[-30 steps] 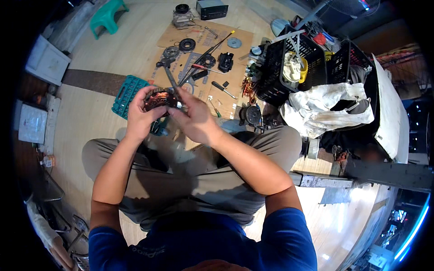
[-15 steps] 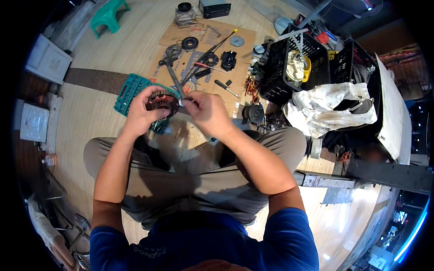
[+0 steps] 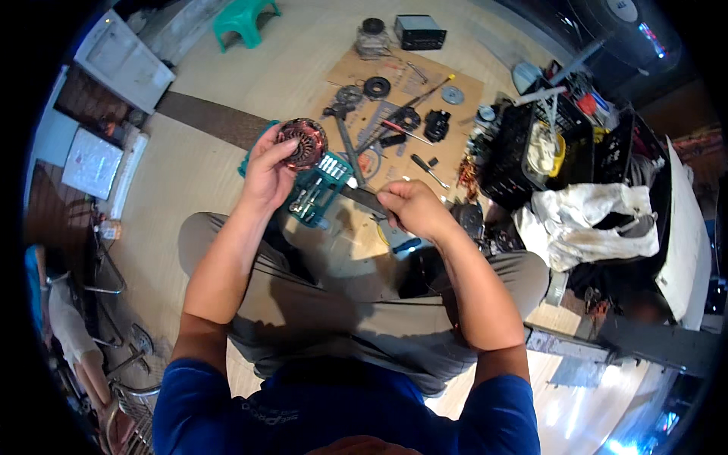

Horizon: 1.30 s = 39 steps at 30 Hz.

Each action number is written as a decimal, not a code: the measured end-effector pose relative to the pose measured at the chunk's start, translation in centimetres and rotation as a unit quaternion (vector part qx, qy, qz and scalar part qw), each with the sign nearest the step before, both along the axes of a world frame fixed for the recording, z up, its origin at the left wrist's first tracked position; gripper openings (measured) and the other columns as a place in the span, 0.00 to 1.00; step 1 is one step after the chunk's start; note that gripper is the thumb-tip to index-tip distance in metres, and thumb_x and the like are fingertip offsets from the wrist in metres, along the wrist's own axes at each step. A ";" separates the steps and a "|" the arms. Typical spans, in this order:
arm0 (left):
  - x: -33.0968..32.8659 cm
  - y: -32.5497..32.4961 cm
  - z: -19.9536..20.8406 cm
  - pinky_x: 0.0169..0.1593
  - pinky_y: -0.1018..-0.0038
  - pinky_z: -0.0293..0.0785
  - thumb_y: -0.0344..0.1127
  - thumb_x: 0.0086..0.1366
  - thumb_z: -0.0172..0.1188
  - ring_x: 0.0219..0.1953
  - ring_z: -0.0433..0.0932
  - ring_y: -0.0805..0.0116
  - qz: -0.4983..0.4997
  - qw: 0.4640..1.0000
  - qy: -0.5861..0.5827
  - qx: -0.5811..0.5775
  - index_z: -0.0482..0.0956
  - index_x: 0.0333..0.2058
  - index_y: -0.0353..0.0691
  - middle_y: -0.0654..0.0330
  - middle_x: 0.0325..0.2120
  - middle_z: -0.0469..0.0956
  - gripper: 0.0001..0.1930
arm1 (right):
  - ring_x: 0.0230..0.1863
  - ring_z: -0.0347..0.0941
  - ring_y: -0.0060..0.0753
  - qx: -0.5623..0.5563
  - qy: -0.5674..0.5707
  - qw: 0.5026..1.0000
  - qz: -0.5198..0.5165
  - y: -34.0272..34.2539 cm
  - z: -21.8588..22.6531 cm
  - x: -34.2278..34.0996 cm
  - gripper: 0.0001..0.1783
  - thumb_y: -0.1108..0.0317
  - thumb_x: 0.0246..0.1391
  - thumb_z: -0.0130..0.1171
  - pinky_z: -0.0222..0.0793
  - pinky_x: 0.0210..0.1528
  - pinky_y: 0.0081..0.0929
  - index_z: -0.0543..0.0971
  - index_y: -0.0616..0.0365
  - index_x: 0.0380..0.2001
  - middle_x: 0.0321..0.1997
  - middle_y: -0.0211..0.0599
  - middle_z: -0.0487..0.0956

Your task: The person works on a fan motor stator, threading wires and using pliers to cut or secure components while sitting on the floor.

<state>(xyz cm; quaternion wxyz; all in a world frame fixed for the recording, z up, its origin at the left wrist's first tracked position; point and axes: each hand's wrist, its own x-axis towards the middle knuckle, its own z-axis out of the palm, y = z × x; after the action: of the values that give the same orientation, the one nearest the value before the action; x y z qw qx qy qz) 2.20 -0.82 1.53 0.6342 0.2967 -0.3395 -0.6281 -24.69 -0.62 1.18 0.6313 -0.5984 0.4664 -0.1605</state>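
My left hand (image 3: 269, 168) grips a round, reddish-copper wound coil part (image 3: 305, 144), fingers behind its rim and thumb across its face. The part is raised above an opened green socket set case (image 3: 312, 199). My right hand (image 3: 417, 208) is closed in a pinch, apart from the coil part and to its right; what lies between thumb and finger is too small to make out. Beyond the hands a hammer (image 3: 347, 144) lies on a flat cardboard sheet (image 3: 462, 87), its head away from me.
On the cardboard lie a red-handled screwdriver (image 3: 407, 130), a dark-handled screwdriver (image 3: 430, 171) and a black ring (image 3: 377, 87). Black crates (image 3: 508, 163) and white cloth (image 3: 591, 224) stand at right. A green stool (image 3: 244, 26) sits far left.
My right hand has drawn away from the coil part toward the right. My left hand has tilted the part, so its round face shows more. The whole view has shifted.
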 end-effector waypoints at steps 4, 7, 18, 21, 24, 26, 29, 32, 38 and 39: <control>1.7 -0.2 -0.1 0.49 0.68 0.77 0.26 0.60 0.56 0.42 0.80 0.63 0.046 0.999 0.002 0.004 0.71 0.45 0.30 0.50 0.40 0.78 0.14 | 0.13 0.61 0.16 0.092 -0.027 0.995 0.011 0.7 0.2 0.7 0.11 0.65 0.63 0.50 0.56 0.16 0.16 0.78 0.57 0.32 0.15 0.27 0.72; 2.9 -0.4 -0.8 0.48 0.68 0.77 0.26 0.60 0.56 0.42 0.80 0.64 0.063 0.998 -0.002 0.004 0.70 0.45 0.29 0.50 0.40 0.78 0.14 | 0.13 0.64 0.16 0.183 -0.075 0.979 0.048 2.3 1.8 0.4 0.10 0.63 0.63 0.51 0.58 0.16 0.15 0.75 0.57 0.32 0.17 0.29 0.74; -3.2 2.1 -0.2 0.51 0.70 0.73 0.29 0.53 0.64 0.43 0.78 0.66 -0.012 0.994 -0.101 0.045 0.68 0.49 0.31 0.55 0.41 0.78 0.24 | 0.34 0.73 0.20 0.237 -0.005 0.970 -0.053 20.3 6.4 -15.0 0.07 0.70 0.60 0.56 0.70 0.42 0.21 0.77 0.63 0.34 0.29 0.29 0.78; -3.5 3.2 0.3 0.54 0.71 0.70 0.25 0.55 0.61 0.46 0.77 0.65 -0.033 0.993 -0.105 0.044 0.66 0.52 0.31 0.53 0.43 0.77 0.25 | 0.31 0.70 0.18 0.212 0.114 0.969 -0.055 24.5 7.3 -17.2 0.04 0.72 0.58 0.58 0.71 0.37 0.19 0.79 0.60 0.33 0.26 0.25 0.75; -5.0 2.4 -0.3 0.54 0.71 0.71 0.23 0.57 0.57 0.47 0.77 0.65 -0.048 0.995 -0.083 0.016 0.66 0.53 0.30 0.53 0.45 0.76 0.23 | 0.27 0.69 0.16 0.323 0.140 0.923 -0.152 29.5 7.0 -20.2 0.03 0.73 0.57 0.58 0.72 0.30 0.19 0.79 0.61 0.32 0.24 0.24 0.74; -5.0 1.9 -0.8 0.52 0.72 0.73 0.24 0.61 0.55 0.47 0.77 0.66 -0.088 0.995 -0.045 0.013 0.67 0.53 0.29 0.53 0.45 0.76 0.21 | 0.22 0.67 0.17 0.321 0.214 0.906 -0.176 33.2 5.9 -22.2 0.05 0.68 0.57 0.59 0.69 0.22 0.18 0.79 0.59 0.31 0.22 0.26 0.72; -2.3 0.8 -1.0 0.50 0.72 0.74 0.27 0.64 0.53 0.46 0.78 0.66 -0.100 0.994 -0.023 0.028 0.72 0.49 0.30 0.53 0.44 0.77 0.14 | 0.22 0.76 0.31 0.256 0.344 0.892 -0.146 37.7 2.1 -26.5 0.11 0.64 0.53 0.59 0.73 0.25 0.29 0.80 0.63 0.32 0.22 0.43 0.78; -0.8 -0.7 -2.5 0.53 0.70 0.72 0.29 0.65 0.53 0.47 0.77 0.64 -0.053 0.995 0.000 0.081 0.71 0.49 0.29 0.52 0.45 0.77 0.15 | 0.31 0.79 0.45 0.099 0.454 0.868 -0.174 45.9 -1.4 -31.3 0.12 0.63 0.53 0.57 0.73 0.35 0.36 0.80 0.62 0.32 0.30 0.50 0.81; 0.4 -0.5 -3.3 0.56 0.67 0.68 0.30 0.65 0.53 0.52 0.73 0.61 -0.107 0.991 -0.048 0.065 0.69 0.52 0.32 0.51 0.50 0.73 0.18 | 0.37 0.75 0.58 0.163 0.631 0.705 -0.279 64.4 -4.1 -37.3 0.16 0.58 0.56 0.54 0.70 0.39 0.44 0.79 0.60 0.27 0.32 0.54 0.79; -0.1 0.2 -3.3 0.59 0.65 0.66 0.30 0.63 0.55 0.54 0.72 0.60 -0.095 0.990 -0.079 0.071 0.66 0.56 0.31 0.50 0.51 0.72 0.22 | 0.37 0.75 0.58 0.183 0.650 0.685 -0.273 68.1 -3.7 -38.2 0.17 0.57 0.56 0.54 0.70 0.38 0.45 0.78 0.61 0.26 0.32 0.55 0.78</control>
<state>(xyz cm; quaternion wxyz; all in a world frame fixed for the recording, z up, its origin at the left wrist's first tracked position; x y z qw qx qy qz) 2.11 -0.61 -1.81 0.5204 0.3561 -0.3697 -0.6824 -62.93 67.43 -2.51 0.1954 -0.2716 0.9226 0.1918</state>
